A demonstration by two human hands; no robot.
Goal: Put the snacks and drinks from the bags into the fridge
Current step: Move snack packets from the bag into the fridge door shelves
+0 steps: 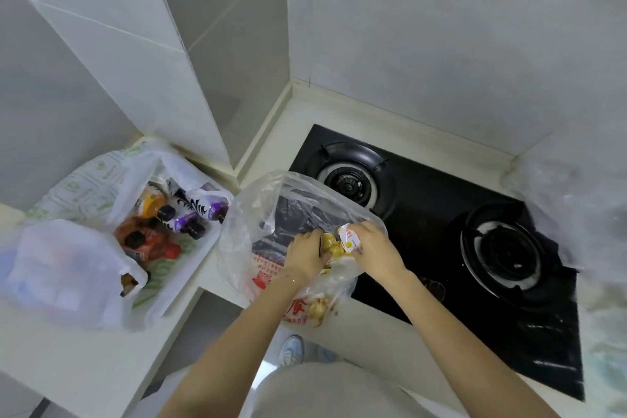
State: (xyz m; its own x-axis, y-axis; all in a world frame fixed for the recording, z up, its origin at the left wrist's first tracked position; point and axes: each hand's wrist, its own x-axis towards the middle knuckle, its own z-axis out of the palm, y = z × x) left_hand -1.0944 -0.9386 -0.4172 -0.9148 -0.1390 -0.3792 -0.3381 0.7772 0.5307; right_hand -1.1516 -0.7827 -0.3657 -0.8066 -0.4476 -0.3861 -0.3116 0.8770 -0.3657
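Note:
A clear plastic bag with red print stands open on the counter by the stove. Both my hands reach into its mouth. My left hand and my right hand are closed together on a yellow-and-white snack packet. More yellow snacks show through the bag's lower side. To the left, a white bag with green print holds several drink bottles, orange, red and purple-labelled, lying with dark caps. The fridge is not in view.
A black two-burner gas stove lies right of the clear bag. Another translucent bag sits at the near left on the white counter. Crumpled clear plastic lies at the right edge. Tiled walls close off the corner behind.

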